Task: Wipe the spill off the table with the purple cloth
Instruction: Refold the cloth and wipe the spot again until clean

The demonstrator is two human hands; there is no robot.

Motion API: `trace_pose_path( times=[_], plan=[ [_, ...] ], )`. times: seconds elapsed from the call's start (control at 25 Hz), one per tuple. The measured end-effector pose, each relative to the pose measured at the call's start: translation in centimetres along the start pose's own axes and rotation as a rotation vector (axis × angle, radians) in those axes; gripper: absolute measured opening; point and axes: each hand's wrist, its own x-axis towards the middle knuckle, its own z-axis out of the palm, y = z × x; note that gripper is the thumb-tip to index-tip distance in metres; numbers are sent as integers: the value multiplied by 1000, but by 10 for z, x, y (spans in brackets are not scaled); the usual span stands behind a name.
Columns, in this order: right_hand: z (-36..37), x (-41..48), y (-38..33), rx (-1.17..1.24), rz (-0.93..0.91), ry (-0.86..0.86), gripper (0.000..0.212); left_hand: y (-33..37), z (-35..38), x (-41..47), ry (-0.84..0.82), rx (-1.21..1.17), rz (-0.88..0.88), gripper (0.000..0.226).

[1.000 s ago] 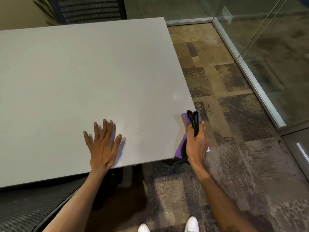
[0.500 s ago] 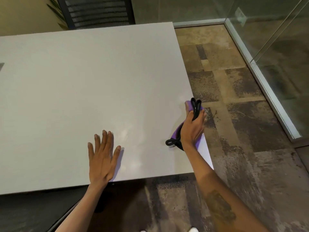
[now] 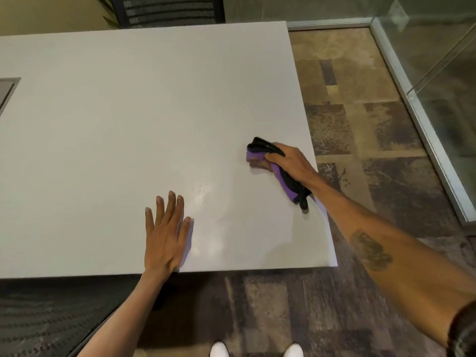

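- a person stands at the near edge of a smooth, matte, pale grey table (image 3: 128, 124), seen from above.
- the left hand (image 3: 164, 235) lies flat on the tabletop, palm down, fingers spread, holding nothing.
- the right hand (image 3: 289, 163) is closed around a bunched purple cloth (image 3: 255, 157) with black trim, pressing its front end onto the table; a tail of cloth trails back under the wrist.
- the spill (image 3: 203, 197), a faint glossy smear, lies between the two hands, just beside the left fingertips and apart from the cloth.
- risks, as a guess: the tight wad touches little surface, so it may streak or miss the thin film; a sweep toward the near edge could push liquid onto the mottled brown carpet (image 3: 360, 124).
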Motion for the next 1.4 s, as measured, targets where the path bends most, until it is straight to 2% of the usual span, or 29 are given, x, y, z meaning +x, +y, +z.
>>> trace_pose_path(
  times=[0.12, 0.24, 0.4, 0.6, 0.68, 0.84, 1.08, 1.24, 1.4],
  plan=[
    [12, -35, 1, -31, -51, -141, 16, -2, -1, 0, 19, -3, 16, 61],
    [27, -81, 5, -31, -61, -135, 13, -4, 2, 0, 29, 14, 34, 58],
    [75, -134, 4, -47, 52, 184, 42, -5, 7, 0, 49, 41, 67, 57],
    [158, -150, -37, 113, 293, 583, 55, -5, 2, -4, 55, -106, 17, 56],
    [177, -145, -50, 138, 313, 650, 54, -1, -1, -7, 81, -122, 7, 55],
    [180, -120, -55, 60, 217, 521, 51, 2, 2, -9, 102, -159, -51, 57],
    [170, -115, -65, -43, -6, 115, 32, 6, 4, -39, 135, 28, -163, 55],
    [178, -146, -69, -37, -39, 1, 21, 5, 2, -64, 67, 31, -133, 55],
    [184, -177, -74, -23, -54, -42, 16, 2, -5, -71, -59, -17, -72, 56]
  ],
)
